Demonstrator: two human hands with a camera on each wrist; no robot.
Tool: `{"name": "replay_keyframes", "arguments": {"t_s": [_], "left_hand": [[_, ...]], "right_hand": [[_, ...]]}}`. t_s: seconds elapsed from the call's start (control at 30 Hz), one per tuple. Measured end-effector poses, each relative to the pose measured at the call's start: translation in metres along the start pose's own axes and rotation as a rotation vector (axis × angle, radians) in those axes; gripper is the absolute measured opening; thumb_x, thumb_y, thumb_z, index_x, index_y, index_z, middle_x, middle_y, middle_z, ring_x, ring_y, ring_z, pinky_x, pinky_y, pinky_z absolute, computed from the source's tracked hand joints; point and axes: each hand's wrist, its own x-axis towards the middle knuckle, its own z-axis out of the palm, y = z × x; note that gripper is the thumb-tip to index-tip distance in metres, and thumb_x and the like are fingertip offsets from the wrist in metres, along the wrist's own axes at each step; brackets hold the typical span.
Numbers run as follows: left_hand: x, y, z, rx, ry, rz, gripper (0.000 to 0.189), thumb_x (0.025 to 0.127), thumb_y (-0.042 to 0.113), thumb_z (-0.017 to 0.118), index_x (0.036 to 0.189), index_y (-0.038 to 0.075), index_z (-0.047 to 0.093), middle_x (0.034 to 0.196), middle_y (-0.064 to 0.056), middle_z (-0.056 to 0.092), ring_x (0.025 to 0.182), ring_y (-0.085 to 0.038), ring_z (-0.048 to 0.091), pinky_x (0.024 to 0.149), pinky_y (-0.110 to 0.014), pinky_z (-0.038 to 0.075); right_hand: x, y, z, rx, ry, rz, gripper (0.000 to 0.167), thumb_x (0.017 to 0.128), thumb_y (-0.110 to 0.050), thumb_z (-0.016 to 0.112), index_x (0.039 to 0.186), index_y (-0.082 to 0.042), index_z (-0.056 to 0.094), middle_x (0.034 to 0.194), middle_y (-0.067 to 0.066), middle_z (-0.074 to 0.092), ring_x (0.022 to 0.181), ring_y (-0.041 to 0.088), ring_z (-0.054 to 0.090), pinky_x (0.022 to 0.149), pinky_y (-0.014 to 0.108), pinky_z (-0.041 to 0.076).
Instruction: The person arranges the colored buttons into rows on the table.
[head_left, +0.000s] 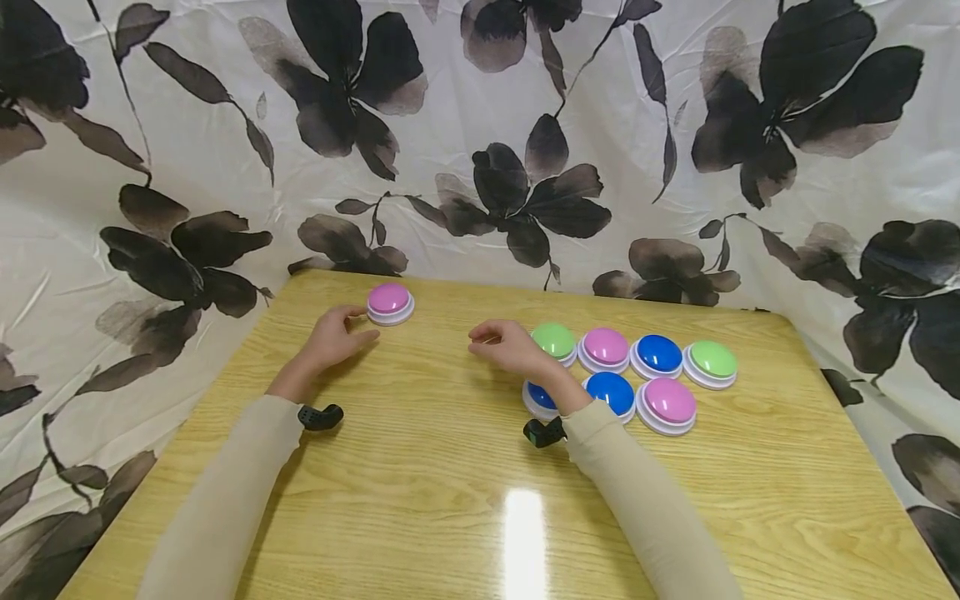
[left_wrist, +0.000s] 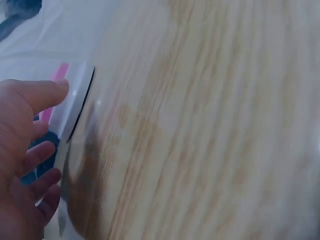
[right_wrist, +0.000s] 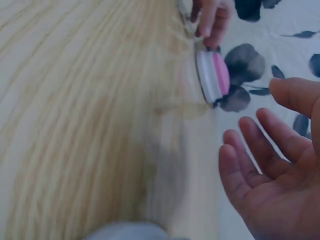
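Note:
At the table's back left, a pink push button sits on its round white base. Beside it is my left hand, its fingers at the base's left side and its thumb reaching to the right. The left wrist view shows those fingers spread and loosely bent, overlapping the button's white base. My right hand hovers over the middle of the table with nothing in it. Its fingers are relaxed in the right wrist view. Behind the right hand, a green button is partly covered.
Several more buttons stand in two rows at the right: pink, blue and green behind, blue and pink in front. The right wrist hides part of another blue button. Floral cloth hangs behind the wooden table.

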Motion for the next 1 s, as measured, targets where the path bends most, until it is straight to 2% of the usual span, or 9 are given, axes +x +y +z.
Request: {"name": "replay_keyframes", "arguments": {"t_s": [0.17,0.3,0.5,0.73,0.87,1.0], "left_hand": [[0.011,-0.005,0.001,-0.027,0.01,-0.028,0.074,0.087,0.026,0.075,0.14,-0.012,0.039,0.139,-0.032,0.042,0.125,-0.047,0.043,0.103,-0.054,0.037],[0.022,-0.008,0.005,-0.061,0.001,-0.043,0.083,0.084,0.03,0.078,0.142,-0.011,0.036,0.141,-0.031,0.041,0.129,-0.046,0.041,0.106,-0.052,0.034],[0.035,-0.014,0.009,-0.123,-0.008,-0.07,0.089,0.08,0.035,0.081,0.143,-0.008,0.036,0.143,-0.028,0.04,0.132,-0.042,0.039,0.108,-0.052,0.032],[0.044,-0.012,0.011,-0.159,-0.014,-0.078,0.09,0.077,0.037,0.083,0.142,-0.007,0.039,0.143,-0.025,0.042,0.131,-0.04,0.04,0.107,-0.051,0.033],[0.047,-0.01,0.01,-0.151,-0.02,-0.07,0.088,0.077,0.034,0.084,0.141,-0.008,0.041,0.142,-0.026,0.043,0.131,-0.041,0.04,0.108,-0.049,0.033],[0.052,-0.011,0.006,-0.088,-0.028,-0.046,0.086,0.077,0.032,0.084,0.139,-0.01,0.043,0.139,-0.029,0.044,0.13,-0.042,0.041,0.107,-0.049,0.034]], "right_hand": [[0.009,0.003,0.011,0.042,0.043,-0.025,0.035,0.095,-0.018,0.065,0.124,0.002,0.061,0.111,0.007,0.065,0.102,0.023,0.059,0.084,0.033,0.049],[0.014,0.003,0.018,0.07,0.057,-0.027,0.034,0.095,-0.016,0.064,0.122,0.003,0.061,0.108,0.008,0.065,0.098,0.022,0.06,0.082,0.033,0.049],[0.021,0.005,0.027,0.068,0.071,-0.019,0.03,0.094,-0.014,0.065,0.118,0.004,0.064,0.105,0.007,0.066,0.095,0.019,0.061,0.08,0.028,0.05],[0.03,0.008,0.034,0.072,0.079,0.001,0.028,0.094,-0.015,0.065,0.116,0.002,0.065,0.104,0.007,0.066,0.091,0.017,0.061,0.073,0.027,0.05],[0.035,0.009,0.038,0.07,0.087,-0.003,0.027,0.094,-0.014,0.065,0.116,0.002,0.065,0.104,0.008,0.066,0.089,0.017,0.061,0.071,0.026,0.05],[0.041,0.007,0.043,0.076,0.089,-0.012,0.028,0.095,-0.014,0.064,0.117,0.002,0.064,0.106,0.009,0.065,0.092,0.019,0.061,0.074,0.027,0.051]]}}
